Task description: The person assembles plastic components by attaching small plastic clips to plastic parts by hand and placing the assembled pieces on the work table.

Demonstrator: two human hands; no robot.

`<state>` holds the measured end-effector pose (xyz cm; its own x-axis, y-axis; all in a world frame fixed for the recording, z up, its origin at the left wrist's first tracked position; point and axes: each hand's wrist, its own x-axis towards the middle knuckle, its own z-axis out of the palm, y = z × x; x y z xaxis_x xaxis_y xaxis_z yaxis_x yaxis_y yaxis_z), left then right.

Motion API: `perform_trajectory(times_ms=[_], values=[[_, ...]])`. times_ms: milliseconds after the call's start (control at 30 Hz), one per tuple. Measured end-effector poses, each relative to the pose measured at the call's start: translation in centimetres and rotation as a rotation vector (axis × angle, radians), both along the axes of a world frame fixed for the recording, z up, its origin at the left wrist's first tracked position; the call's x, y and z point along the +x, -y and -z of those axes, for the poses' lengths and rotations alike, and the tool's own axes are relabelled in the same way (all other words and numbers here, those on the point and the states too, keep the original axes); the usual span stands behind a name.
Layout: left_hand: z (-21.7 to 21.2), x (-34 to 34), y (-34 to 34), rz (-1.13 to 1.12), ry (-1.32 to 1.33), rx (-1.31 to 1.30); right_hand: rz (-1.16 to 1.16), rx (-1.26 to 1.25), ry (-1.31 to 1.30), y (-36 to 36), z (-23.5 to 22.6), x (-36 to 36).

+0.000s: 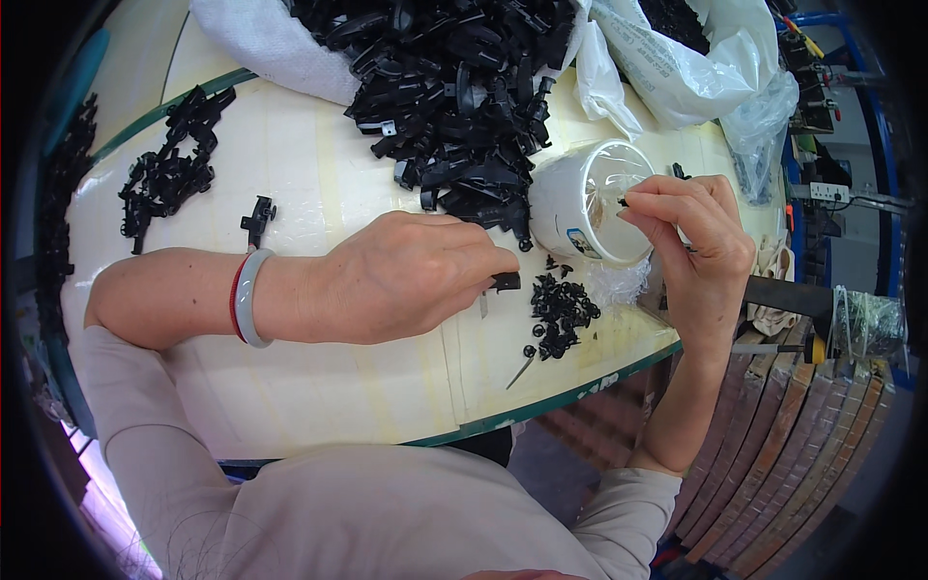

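Observation:
My left hand [416, 275], closed with a pale bangle and red band at its wrist, grips a black plastic part [506, 280]; most of it is hidden by the fingers. Between thumb and fingertips my right hand [691, 227] pinches a small black plastic piece [623, 202]. That hand is raised at the mouth of a white tub [556, 208], which is tipped over toward the right and has clear plastic in its opening. Just below the tub lies a heap of small black pieces [561, 314], with a thin metal pin [519, 373] beside it.
A large pile of black plastic parts [454, 97] spills from a white sack [280, 43] at the back. White plastic bags [667, 72] stand at back right. Linked black parts [169, 174] and a single one [257, 222] lie left. The table's green edge [541, 411] curves in front.

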<state>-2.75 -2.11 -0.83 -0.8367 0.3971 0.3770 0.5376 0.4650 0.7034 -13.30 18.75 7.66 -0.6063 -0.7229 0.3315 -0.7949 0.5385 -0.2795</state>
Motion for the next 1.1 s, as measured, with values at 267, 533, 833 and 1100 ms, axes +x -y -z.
perform_trajectory(times_ms=[267,533,833,1100], values=[[-0.6,0.2,-0.1,0.015,0.224,0.246,0.027,-0.034,0.053,0.1,-0.1,-0.1],[-1.6,0.0,-0.1,0.172,0.986,0.604,0.099,-0.222,0.272,-1.1,0.5,0.1],[-1.3,-0.3,-0.1,0.177,1.152,0.829,0.072,-0.614,0.718,-2.5,1.1,2.1],[-1.2,-0.1,-0.3,0.183,1.111,0.877,0.12,-0.533,0.418,-0.8,2.9,8.8]])
